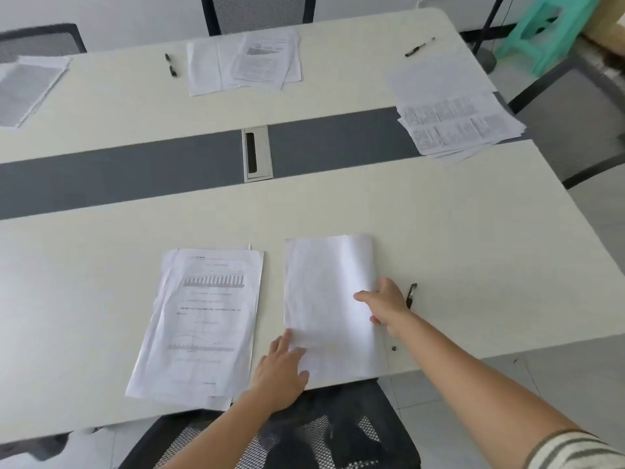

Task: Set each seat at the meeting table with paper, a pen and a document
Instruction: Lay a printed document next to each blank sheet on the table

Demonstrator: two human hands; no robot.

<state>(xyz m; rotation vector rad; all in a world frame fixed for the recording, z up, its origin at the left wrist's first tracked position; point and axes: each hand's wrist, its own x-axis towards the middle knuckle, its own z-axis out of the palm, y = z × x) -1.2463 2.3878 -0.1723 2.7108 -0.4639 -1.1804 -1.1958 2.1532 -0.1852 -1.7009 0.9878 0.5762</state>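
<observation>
A stack of blank white paper (329, 299) lies on the near side of the table in front of me. My left hand (282, 374) rests flat on its lower left corner. My right hand (385, 306) holds the paper's right edge, thumb on top. A printed document with charts (199, 319) lies to the left of the blank paper. A black pen (411, 294) lies just right of my right hand. Across the table sit another paper and document set (250, 62) with a pen (170, 65), and a third pen (419, 47) above paper (436, 76).
A pile of printed documents (456, 125) lies at the right, over the grey centre strip (135, 170) with its cable hatch (257, 154). More papers (28, 86) lie far left. Black mesh chairs (304, 434) stand around the table; a green stool (541, 32) stands far right.
</observation>
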